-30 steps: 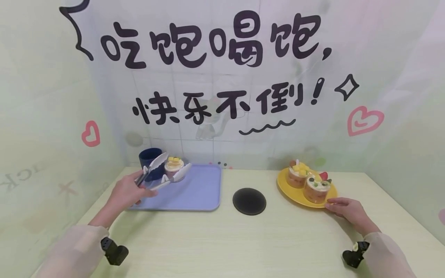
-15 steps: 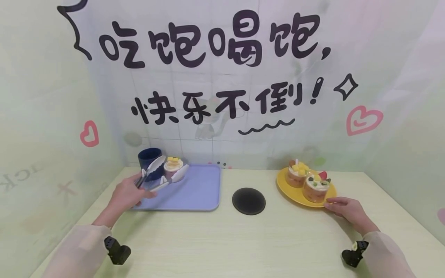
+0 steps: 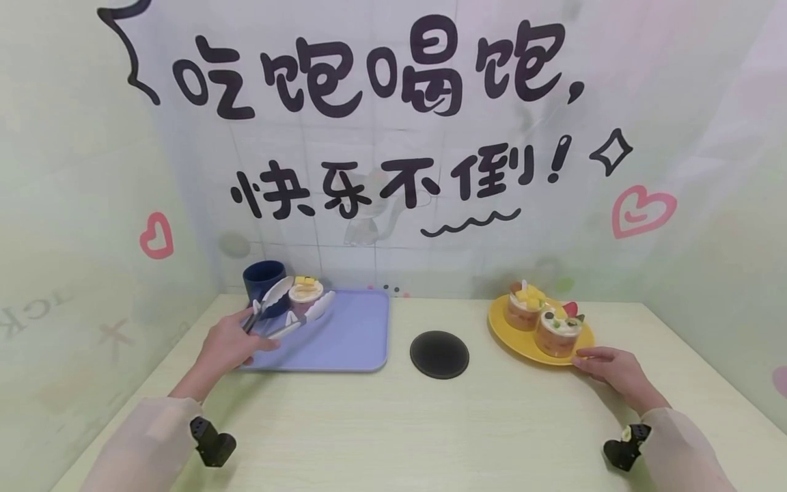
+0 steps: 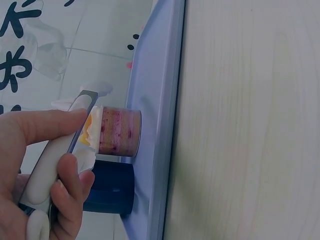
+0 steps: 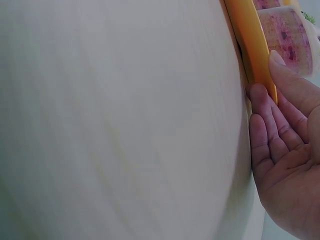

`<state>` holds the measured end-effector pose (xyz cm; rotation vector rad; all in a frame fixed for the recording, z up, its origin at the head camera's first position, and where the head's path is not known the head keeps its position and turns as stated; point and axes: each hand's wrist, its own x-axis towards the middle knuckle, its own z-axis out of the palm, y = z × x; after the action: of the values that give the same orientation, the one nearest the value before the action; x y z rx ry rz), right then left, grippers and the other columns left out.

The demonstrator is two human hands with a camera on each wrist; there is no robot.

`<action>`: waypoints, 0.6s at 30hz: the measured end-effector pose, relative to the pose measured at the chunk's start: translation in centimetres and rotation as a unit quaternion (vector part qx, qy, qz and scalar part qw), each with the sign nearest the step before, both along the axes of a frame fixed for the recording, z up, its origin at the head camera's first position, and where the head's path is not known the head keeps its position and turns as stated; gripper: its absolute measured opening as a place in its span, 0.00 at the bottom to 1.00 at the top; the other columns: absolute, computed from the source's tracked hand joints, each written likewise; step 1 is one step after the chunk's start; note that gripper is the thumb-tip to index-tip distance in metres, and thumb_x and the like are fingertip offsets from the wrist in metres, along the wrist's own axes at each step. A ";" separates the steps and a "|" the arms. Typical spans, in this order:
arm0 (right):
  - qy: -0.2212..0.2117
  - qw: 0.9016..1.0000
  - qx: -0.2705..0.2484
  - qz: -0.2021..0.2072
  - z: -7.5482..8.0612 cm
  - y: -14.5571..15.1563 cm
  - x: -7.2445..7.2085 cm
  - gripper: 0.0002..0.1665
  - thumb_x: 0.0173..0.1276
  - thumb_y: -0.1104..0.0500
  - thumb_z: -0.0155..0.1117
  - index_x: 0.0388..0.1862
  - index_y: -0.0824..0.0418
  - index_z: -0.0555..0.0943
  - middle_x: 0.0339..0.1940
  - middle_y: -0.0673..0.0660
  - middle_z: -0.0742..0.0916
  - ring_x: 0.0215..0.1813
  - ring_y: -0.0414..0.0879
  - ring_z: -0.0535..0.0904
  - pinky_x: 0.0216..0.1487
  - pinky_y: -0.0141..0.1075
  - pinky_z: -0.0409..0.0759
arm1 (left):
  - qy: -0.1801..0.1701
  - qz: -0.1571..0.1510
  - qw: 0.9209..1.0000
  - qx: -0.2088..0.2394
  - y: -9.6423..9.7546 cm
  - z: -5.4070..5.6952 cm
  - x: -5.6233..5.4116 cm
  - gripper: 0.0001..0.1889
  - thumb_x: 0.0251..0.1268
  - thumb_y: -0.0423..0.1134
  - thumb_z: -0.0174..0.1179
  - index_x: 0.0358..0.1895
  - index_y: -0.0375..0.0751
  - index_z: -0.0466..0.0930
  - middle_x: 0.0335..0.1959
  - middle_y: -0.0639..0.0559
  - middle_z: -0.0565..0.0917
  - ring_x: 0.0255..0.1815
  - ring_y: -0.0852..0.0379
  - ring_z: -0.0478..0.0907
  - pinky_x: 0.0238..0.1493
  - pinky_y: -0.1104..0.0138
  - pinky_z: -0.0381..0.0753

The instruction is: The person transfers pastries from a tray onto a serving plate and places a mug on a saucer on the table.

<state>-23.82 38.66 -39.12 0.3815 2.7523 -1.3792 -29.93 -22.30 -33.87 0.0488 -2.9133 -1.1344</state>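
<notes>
My left hand (image 3: pixel 227 350) grips a pair of tongs (image 3: pixel 278 291), thumb on one pale handle in the left wrist view. The tongs' arms are spread, with a layered dessert cup (image 3: pixel 305 294) topped with yellow fruit just beyond or between their tips; contact is unclear. That cup stands on a lavender tray (image 3: pixel 353 342), beside a dark blue mug (image 3: pixel 263 277). My right hand (image 3: pixel 617 374) pinches the near right rim of a yellow plate (image 5: pixel 254 45), thumb above and fingers beneath. Two fruit-topped dessert cups, one with yellow cubes (image 3: pixel 522 313), one with mixed fruit (image 3: pixel 558 336), stand on it.
A round black disc (image 3: pixel 439 354) lies flat on the pale wooden table (image 3: pixel 430 430), between tray and plate. Behind it rises a printed wall sheet (image 3: pixel 393 260) with large black lettering. Similar sheets close off both sides.
The left forearm has shifted slightly right while the tongs stay near the dessert cup on the tray. The right hand and the plate look unchanged. The head view has drifted a little.
</notes>
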 end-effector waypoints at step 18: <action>0.002 1.000 0.003 -0.001 -0.1 0.0 0.0 0.40 0.57 0.42 0.65 0.55 0.74 0.72 0.52 0.70 0.77 0.42 0.48 0.75 0.45 0.39 0.77 | -0.005 0.020 1.000 0.009 0.8 0.3 -0.1 0.53 0.41 0.49 0.71 0.68 0.27 0.52 0.52 0.26 0.69 0.17 0.54 0.75 0.19 0.64 0.72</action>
<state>-23.85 38.69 -39.19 0.3816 2.7608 -1.3753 -30.01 -21.48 -33.61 0.1120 -2.8969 -1.1594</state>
